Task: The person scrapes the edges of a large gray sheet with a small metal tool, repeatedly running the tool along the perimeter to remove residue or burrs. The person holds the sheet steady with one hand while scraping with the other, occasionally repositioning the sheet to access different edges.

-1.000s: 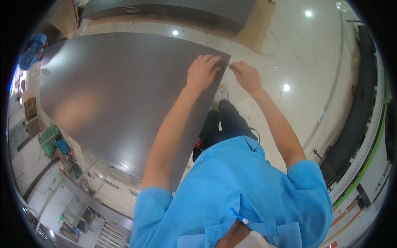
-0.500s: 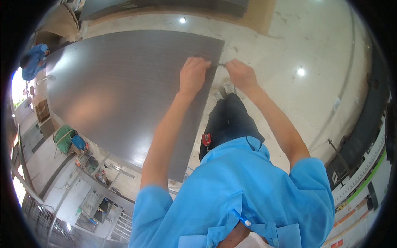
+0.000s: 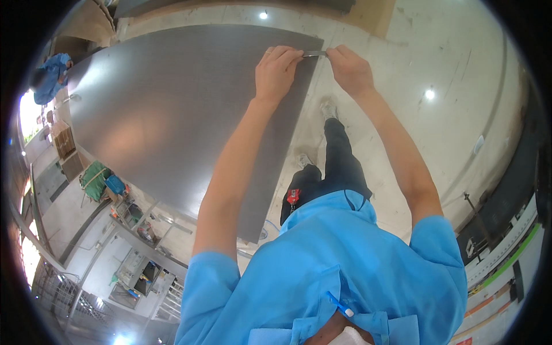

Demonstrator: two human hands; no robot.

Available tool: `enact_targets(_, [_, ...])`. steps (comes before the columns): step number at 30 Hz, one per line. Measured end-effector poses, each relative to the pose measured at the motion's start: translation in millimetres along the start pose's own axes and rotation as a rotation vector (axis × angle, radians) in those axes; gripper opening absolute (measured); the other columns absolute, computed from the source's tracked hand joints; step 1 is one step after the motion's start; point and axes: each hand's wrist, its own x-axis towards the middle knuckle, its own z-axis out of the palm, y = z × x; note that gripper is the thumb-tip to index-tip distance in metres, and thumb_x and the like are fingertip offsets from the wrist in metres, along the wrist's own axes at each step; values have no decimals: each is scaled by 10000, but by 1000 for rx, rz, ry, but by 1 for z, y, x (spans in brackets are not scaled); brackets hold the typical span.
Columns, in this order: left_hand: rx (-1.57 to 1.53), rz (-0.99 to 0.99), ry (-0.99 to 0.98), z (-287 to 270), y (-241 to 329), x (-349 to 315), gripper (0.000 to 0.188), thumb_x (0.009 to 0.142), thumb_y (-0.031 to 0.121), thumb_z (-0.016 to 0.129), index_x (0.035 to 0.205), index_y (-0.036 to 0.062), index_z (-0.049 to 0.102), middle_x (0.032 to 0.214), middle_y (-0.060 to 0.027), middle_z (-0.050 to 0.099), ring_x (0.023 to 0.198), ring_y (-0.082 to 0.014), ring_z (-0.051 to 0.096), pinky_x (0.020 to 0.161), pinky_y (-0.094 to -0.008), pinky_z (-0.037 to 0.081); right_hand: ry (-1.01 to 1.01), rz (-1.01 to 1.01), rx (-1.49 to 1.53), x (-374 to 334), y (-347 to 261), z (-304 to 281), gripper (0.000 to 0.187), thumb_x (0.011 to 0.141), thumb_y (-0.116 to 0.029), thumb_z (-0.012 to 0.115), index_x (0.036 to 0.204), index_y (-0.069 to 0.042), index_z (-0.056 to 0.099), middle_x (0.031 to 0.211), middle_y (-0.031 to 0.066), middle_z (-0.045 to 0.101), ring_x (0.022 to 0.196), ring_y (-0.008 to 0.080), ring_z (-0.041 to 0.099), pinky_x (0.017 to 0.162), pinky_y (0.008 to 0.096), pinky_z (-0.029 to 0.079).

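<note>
A large dark grey panel (image 3: 190, 103) with a smooth, shiny top lies in front of me and to my left. My left hand (image 3: 276, 73), over the panel near its far right corner, is closed on one end of a thin silvery metal strip (image 3: 314, 54). The other end is pinched by my right hand (image 3: 352, 70), just beyond the panel's right edge. The strip lies crosswise over that edge; whether it touches the panel I cannot tell. Its ends are hidden in my fingers, so its exact kind does not show.
Pale floor (image 3: 437, 57) stretches to the right of the panel, with my shoes on it. Another dark panel (image 3: 230, 4) lies beyond. A person in blue (image 3: 52, 77) is at the far left. Green and blue bags (image 3: 95, 180) sit near a cluttered workbench. Long dark material lines the right side.
Both hands have moved farther forward along the panel's right edge, toward its far corner, with the strip between them. My feet have moved apart, one now ahead of the other.
</note>
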Motion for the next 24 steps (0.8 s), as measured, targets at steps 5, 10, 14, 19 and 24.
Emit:
enact_targets(5, [0, 12, -18, -19, -2, -47, 126, 920, 67, 767, 1028, 109, 817, 1053, -26, 783, 997, -267, 717, 849, -397, 585, -57, -45, 23, -36, -36, 1, 66, 905, -36, 643, 940, -91, 633, 889, 75, 620, 826, 297, 710, 649, 420, 598])
enact_targets(10, [-31, 44, -111, -58, 9, -120, 141, 917, 45, 771, 1043, 92, 811, 1084, -49, 789, 1038, -284, 724, 891, -402, 584, -244, -75, 31, -107, -96, -7, 63, 912, -64, 651, 970, -86, 659, 902, 102, 624, 857, 313, 707, 687, 433, 599])
enact_targets(14, [-75, -15, -72, -87, 29, -189, 255, 932, 78, 771, 1185, 111, 783, 1155, -68, 781, 1111, -299, 724, 952, -408, 583, -230, -18, 93, -143, -134, -10, 176, 945, -101, 655, 1104, -95, 729, 962, 132, 671, 915, 354, 706, 770, 462, 593])
enact_targets(19, [-218, -539, 176, -137, 4, -297, 437, 1005, 122, 760, 1431, 93, 672, 1369, -131, 725, 1237, -262, 707, 1077, -412, 546, 10, 197, 138, -83, -91, 1, 281, 1003, -126, 642, 1252, -70, 759, 1150, 177, 763, 1031, 393, 721, 895, 485, 585])
enact_targets(24, [255, -930, 326, -235, -54, -448, 431, 1068, 160, 671, 1468, 10, 614, 1430, -191, 655, 1326, -338, 622, 1111, -458, 509, 180, 168, 96, 14, -7, 6, 271, 1012, -162, 672, 1254, -78, 759, 1082, 169, 764, 1009, 381, 725, 883, 466, 572])
